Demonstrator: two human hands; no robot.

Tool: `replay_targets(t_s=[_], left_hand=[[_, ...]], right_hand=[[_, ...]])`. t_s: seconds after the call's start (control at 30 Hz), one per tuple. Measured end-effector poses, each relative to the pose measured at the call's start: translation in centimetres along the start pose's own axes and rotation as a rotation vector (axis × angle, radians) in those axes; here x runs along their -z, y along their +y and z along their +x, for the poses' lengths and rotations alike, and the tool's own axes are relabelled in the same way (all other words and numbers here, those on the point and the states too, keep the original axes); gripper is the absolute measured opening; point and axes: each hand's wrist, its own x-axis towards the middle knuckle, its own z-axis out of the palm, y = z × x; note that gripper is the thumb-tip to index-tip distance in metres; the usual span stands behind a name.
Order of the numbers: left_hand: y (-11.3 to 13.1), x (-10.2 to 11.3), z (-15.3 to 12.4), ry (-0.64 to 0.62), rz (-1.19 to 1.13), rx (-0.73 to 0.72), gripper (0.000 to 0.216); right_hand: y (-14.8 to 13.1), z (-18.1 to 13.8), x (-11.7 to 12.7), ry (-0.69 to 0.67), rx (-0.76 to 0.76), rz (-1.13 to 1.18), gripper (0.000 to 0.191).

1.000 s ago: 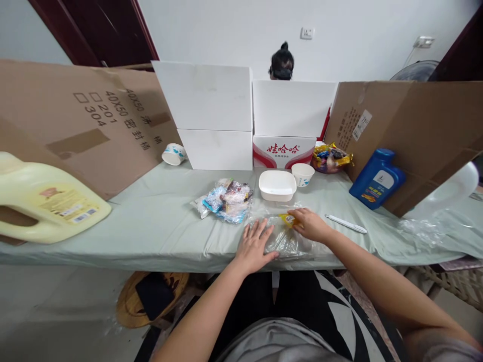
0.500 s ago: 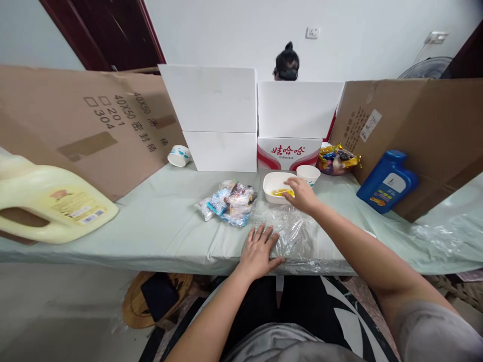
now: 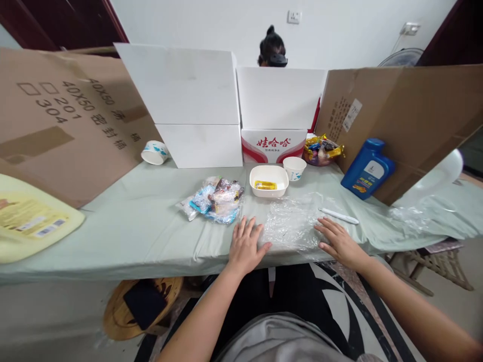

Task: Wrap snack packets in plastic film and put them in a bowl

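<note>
Palm down near the table's front edge, my left hand [image 3: 246, 247] lies with fingers spread, beside a sheet of clear plastic wrap [image 3: 290, 223]. My right hand [image 3: 341, 245] rests at the wrap's right side, fingers apart and holding nothing. Just beyond its fingertips lies a white pen-like stick [image 3: 338, 216]. Behind the wrap stands a white rectangular bowl [image 3: 281, 192] with a yellow-wrapped snack [image 3: 265, 185] in it. A paper cup [image 3: 295, 169] stands upright at the bowl's right. Left of the bowl sits a pile of plastic-wrapped snack packets [image 3: 222, 200].
White boxes [image 3: 199, 146] and brown cardboard panels [image 3: 71, 125] line the back. A blue bottle [image 3: 368, 171] leans at right, near a basket of wrapped sweets [image 3: 320, 151]. Another paper cup [image 3: 154, 152] lies tipped at left, behind a pale yellow jug [image 3: 33, 221]. A person [image 3: 272, 48] is beyond the boxes.
My right hand has left the white bowl and come back to the table by the plastic wrap. The yellow snack stays in the bowl. My left hand stays flat; the view has shifted right.
</note>
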Motion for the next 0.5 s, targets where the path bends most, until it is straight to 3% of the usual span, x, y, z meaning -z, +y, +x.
replay_targets(t_s=[0.07,0.17,0.3,0.4,0.5], left_hand=[[0.1,0.4,-0.1,0.015,-0.045,-0.066,0.057],[0.7,1.0,-0.1,-0.058,-0.089,-0.247,0.070],[1.0,1.6,-0.3,-0.094,-0.121,-0.374,0.021],[0.5,2.5,-1.3,-0.056,-0.168,-0.372,0.023],[0.0,3.8,-2.9,-0.019,-0.168,-0.323,0.020]], right_hand=[[-0.4,-1.1,0.4,-0.017,0.022,0.043,0.052],[-1.6,-1.4,0.5,-0.095,0.069,0.072,0.060],[-3.2,-0.4,0.0,-0.153,0.134,0.072,0.084],[-3.5,-0.5,-0.5,-0.160,0.177,0.059,0.095],[-3.0,-1.7,-0.9,-0.107,0.179,0.038,0.077]])
